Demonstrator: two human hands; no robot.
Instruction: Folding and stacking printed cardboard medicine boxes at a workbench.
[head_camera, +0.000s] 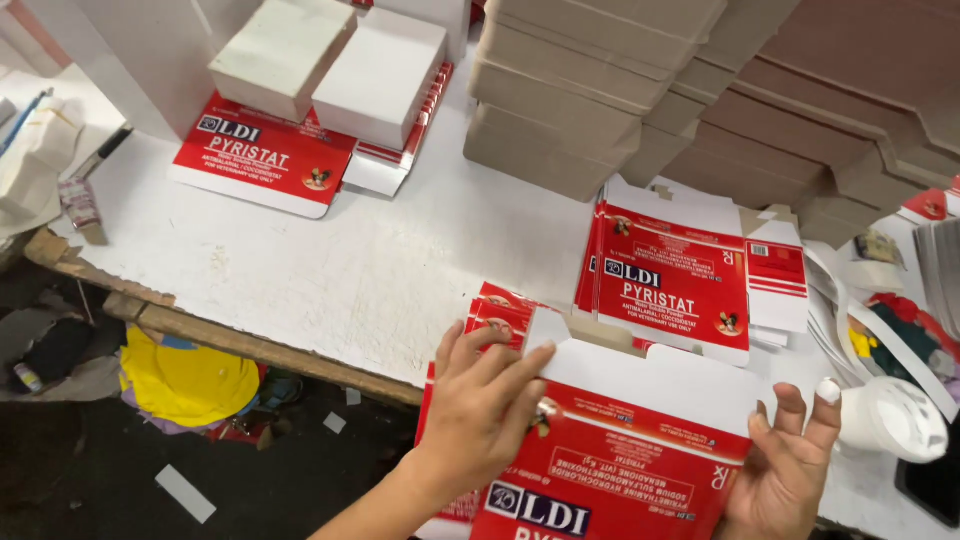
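Pressing a flat red and white carton blank down at the near edge of the white table, the left hand lies on it with fingers spread, palm flat on the printed side, not gripping it. Looks like that's to keep the sheet from sliding. The right hand is open too, fingers up against the blank's right edge, sort of steadying it rather than grasping.

Counting the rest: one stack of the same flat blanks sits just behind it, and a few more peek out underneath on the left, can't tell how many. Two folded white boxes sit on another flat blank at the far left. Big piles of brown card sheets take up the back right. One white tape roll sits right beside the right hand.
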